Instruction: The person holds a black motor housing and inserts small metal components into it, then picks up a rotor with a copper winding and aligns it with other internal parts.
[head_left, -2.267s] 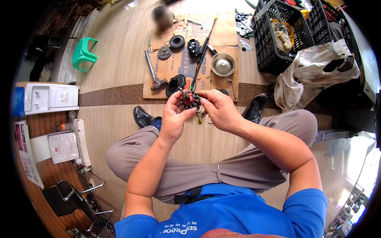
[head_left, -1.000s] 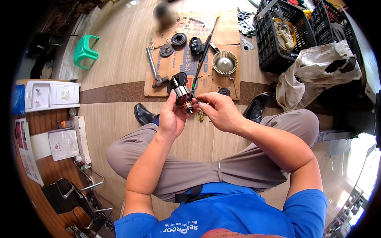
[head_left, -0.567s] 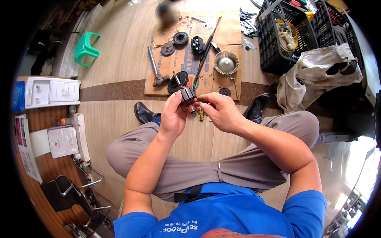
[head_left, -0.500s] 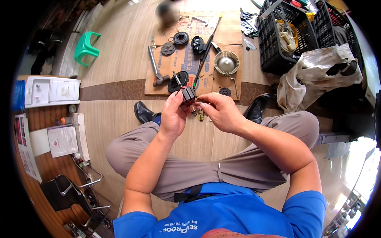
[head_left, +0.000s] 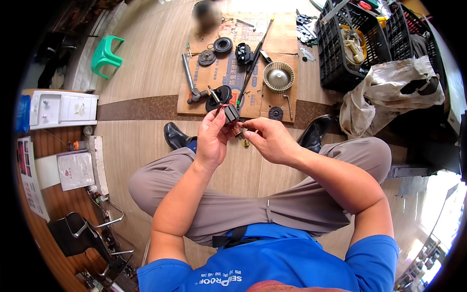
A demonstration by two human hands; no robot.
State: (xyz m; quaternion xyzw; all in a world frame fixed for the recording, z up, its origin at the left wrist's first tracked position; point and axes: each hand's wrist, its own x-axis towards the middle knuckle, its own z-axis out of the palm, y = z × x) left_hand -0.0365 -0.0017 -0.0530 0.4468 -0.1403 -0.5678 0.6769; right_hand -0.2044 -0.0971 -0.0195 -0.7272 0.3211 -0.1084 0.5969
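Note:
My left hand (head_left: 211,141) is closed around a motor armature (head_left: 231,114) with a dark core, copper windings and a metal shaft sticking out toward the upper left. At its lower copper end my right hand (head_left: 275,141) pinches with thumb and forefinger. Whether these fingertips grip that end or some small thing is hidden. Just below the armature's end a small brass-coloured part (head_left: 245,143) shows. Beyond my hands, on a flattened cardboard sheet (head_left: 194,109), lie a hammer (head_left: 189,78), a round black part (head_left: 217,97) and a pale fan wheel (head_left: 278,77).
The cardboard also carries a black ring (head_left: 223,45), a grey disc (head_left: 206,58), a black housing (head_left: 243,53), a long black rod (head_left: 255,58) and a wrench (head_left: 288,106). Black crates (head_left: 335,63) and a stained cloth (head_left: 374,97) stand right; a green stool (head_left: 104,56) is left.
My right fingertips have come a little nearer the armature's copper end. The armature is turned slightly, and less of the brass-coloured part shows. My left hand keeps its hold.

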